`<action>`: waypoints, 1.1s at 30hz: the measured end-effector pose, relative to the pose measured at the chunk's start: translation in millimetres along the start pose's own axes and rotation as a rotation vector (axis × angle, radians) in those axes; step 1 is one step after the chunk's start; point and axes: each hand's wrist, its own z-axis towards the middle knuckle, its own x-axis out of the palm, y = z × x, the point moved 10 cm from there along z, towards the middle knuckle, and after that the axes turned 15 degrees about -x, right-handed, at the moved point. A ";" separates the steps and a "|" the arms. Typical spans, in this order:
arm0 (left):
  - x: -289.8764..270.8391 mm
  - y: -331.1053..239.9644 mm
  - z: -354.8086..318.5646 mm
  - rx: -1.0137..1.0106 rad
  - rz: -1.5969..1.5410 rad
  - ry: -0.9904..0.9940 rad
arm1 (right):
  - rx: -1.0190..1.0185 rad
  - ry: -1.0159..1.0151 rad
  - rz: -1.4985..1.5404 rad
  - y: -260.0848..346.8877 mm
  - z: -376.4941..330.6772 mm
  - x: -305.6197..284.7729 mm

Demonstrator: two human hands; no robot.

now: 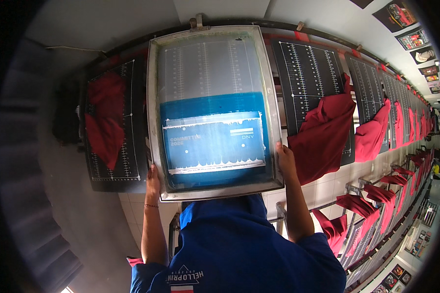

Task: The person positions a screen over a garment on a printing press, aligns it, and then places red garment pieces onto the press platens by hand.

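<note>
A silk-screen frame (221,192) with a metal rim lies over a dark printing board in front of me. Its mesh is grey at the far end and coated blue (215,180) at the near end. Two bands of white ink (215,168) run across the blue part. My left hand (152,181) is closed on the frame's left rim near the close corner. On the opposite side, my right hand (285,157) grips the right rim, fingers wrapped round its edge. Whatever lies beneath the screen shows only faintly through the mesh.
To the left, a black board with white ruler marks (132,161) carries a red cloth (105,117). On the right, similar boards (308,63) stand in a long row, red cloths (325,132) draped over them. A metal rail (322,35) with a clamp (197,22) runs behind.
</note>
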 end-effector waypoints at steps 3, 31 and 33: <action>-11.9 10.9 8.8 0.027 0.033 -0.115 | -0.032 -0.004 -0.027 6.9 0.9 2.7; 1.3 21.8 13.1 -0.120 -0.261 0.140 | 0.040 -0.005 -0.037 14.2 -2.4 3.3; 2.3 21.9 10.9 -0.133 -0.262 0.135 | 0.056 -0.006 -0.045 13.5 -2.9 3.1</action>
